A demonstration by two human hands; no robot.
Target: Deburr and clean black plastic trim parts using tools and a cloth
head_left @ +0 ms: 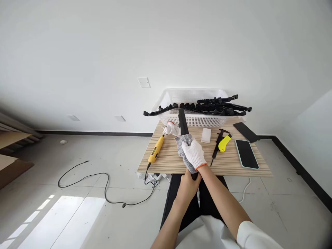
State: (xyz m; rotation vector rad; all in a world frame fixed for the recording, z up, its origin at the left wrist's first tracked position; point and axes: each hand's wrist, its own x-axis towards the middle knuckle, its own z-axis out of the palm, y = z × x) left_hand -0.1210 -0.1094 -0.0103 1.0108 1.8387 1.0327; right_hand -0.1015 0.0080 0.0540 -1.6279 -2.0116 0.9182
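A long flat black plastic strip (183, 122) points away from me over the table's front edge. My bare left hand (190, 185) is closed around its near end, just below the tabletop edge. A grey speckled cloth (183, 148) wraps the strip's middle. In a white knit glove with an orange cuff, my right hand (193, 152) is wrapped round this cloth, pressing it on the strip. Another white glove (172, 129) lies left of the strip's far end. Beside it rests a yellow corded rotary tool (156, 149).
A white plastic basket (192, 121) at the back holds several black strips (218, 107) that overhang its sides. On the wooden table (166, 164) lie a white pad (206, 135), a black caliper (215, 148), a yellow-handled cutter (224, 143), a phone (247, 154) and a black slab (245, 131). A cable (106, 186) trails across the floor.
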